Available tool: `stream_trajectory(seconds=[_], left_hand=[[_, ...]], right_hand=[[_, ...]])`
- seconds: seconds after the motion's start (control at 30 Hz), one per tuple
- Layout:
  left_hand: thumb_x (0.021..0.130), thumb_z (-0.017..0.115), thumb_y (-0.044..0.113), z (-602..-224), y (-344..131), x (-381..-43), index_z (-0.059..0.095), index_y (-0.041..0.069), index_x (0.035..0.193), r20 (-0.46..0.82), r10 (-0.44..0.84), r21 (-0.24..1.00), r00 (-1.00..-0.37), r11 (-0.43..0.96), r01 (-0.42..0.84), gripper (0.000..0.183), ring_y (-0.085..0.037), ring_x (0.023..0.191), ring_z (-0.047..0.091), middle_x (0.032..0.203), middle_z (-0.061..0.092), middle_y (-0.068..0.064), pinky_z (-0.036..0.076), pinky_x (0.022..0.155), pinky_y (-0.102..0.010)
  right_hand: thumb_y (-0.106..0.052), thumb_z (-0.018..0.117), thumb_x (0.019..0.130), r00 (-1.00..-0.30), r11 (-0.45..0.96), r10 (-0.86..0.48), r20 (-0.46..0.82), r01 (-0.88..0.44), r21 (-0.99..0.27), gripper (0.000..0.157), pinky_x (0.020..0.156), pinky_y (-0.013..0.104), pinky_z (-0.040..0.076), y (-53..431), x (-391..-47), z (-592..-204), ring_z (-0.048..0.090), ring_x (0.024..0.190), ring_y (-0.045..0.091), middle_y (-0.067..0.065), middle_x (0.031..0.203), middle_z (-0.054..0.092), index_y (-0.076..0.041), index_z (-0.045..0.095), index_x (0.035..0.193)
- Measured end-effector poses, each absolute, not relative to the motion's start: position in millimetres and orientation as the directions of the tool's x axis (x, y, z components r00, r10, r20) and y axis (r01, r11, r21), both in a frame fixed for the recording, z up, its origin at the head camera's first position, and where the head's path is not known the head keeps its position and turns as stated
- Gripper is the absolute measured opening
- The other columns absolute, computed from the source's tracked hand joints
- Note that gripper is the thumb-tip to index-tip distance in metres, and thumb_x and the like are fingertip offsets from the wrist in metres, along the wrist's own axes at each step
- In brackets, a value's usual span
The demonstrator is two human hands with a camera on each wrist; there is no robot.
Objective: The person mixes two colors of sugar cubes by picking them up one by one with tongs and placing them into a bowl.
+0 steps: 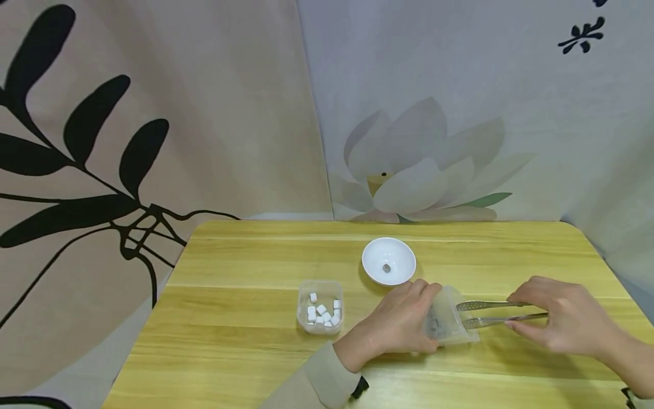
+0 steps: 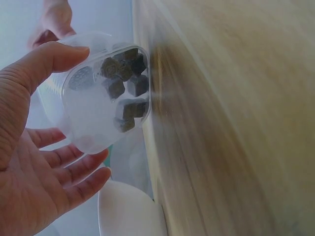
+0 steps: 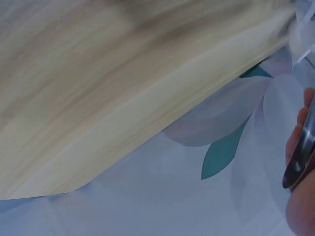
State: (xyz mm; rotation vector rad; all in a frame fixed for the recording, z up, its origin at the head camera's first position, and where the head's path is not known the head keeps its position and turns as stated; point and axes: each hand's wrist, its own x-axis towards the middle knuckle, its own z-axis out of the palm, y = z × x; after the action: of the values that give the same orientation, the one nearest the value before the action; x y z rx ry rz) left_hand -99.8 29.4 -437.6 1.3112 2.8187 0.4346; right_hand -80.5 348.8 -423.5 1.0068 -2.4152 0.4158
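Note:
My left hand (image 1: 403,321) grips a clear plastic tub (image 1: 452,329) tipped onto its side, its mouth facing right. In the left wrist view, several dark cubes (image 2: 116,87) lie inside along the tub's lower side, seen through its base. Metal tongs (image 1: 485,305) are pinched between thumb and fingers of my right hand (image 1: 572,318). Their perforated tips reach in at the tub's mouth, spread apart. Just behind the left hand stands a white bowl (image 1: 375,250) with one small greyish-brown cube (image 1: 386,268) in it.
A second clear tub (image 1: 304,295), upright and holding several white cubes (image 1: 321,309), stands left of the left hand. All of this is on a wooden table (image 1: 230,272). A cloth backdrop (image 1: 245,113) with printed leaves and a flower rises behind its far edge.

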Motion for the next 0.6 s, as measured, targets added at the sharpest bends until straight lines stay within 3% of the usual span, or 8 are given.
stream_trajectory(seconds=[0.1, 0.4, 0.6], left_hand=[[0.071, 0.092, 0.047, -437.8, 29.8, -99.6, 0.047, 0.009, 0.149, 0.114, 0.751, 0.247, -0.651, 0.613, 0.751, 0.098, -0.006, 0.109, 0.052, 0.127, 0.059, 0.002, 0.04, 0.099, -0.016], [0.072, 0.092, 0.047, -438.7, 29.9, -98.9, 0.046, 0.008, 0.15, 0.119, 0.756, 0.231, -0.644, 0.61, 0.758, 0.099, -0.007, 0.111, 0.053, 0.128, 0.058, 0.001, 0.039, 0.101, -0.017], [0.071, 0.092, 0.048, -439.0, 30.7, -98.3, 0.046, 0.009, 0.151, 0.111, 0.751, 0.23, -0.65, 0.617, 0.752, 0.1, -0.007, 0.112, 0.053, 0.129, 0.058, 0.001, 0.039, 0.102, -0.017]], right_hand=[[-0.056, 0.078, 0.085, -0.582, 0.647, -0.612, 0.536, -0.758, -0.085, 0.026, 0.056, 0.016, 0.046, 344.4, -82.3, -424.2, 0.058, 0.072, -0.005, -0.025, 0.088, 0.063, -0.03, 0.075, 0.087], [-0.038, 0.094, 0.065, -0.535, 0.59, -0.67, 0.515, -0.805, -0.069, 0.03, 0.052, 0.017, 0.044, 334.0, -85.6, -429.3, 0.056, 0.069, 0.0, -0.02, 0.083, 0.064, -0.025, 0.075, 0.084], [-0.042, 0.09, 0.074, -0.528, 0.577, -0.688, 0.498, -0.814, -0.065, 0.024, 0.053, 0.017, 0.044, 328.5, -86.1, -432.1, 0.055, 0.068, -0.001, -0.018, 0.08, 0.064, -0.025, 0.075, 0.082]])
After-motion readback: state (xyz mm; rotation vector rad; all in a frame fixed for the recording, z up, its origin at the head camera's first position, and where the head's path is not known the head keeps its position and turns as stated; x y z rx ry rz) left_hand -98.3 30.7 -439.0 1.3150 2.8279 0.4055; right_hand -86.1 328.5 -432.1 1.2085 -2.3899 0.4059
